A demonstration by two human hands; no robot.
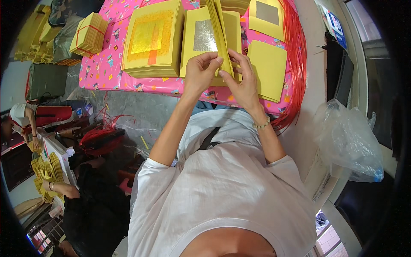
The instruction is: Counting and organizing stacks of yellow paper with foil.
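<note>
Upright between my hands is a thin sheaf of yellow joss paper, seen almost edge-on. My left hand pinches its near edge from the left, thumb against the paper. From the other side my right hand grips the same edge, thumb and fingers bent around it. Beneath and beside the sheaf lies yellow paper with a silver foil square. To the left stands a thick stack with a gold foil square. Plain yellow sheets lie right of my right hand, below a silver-foil sheet.
A pink patterned cloth covers the table. Red strings hang over its right edge; a tied yellow bundle sits at far left. A clear plastic bag is at right. Two other people work at lower left beside folded yellow paper.
</note>
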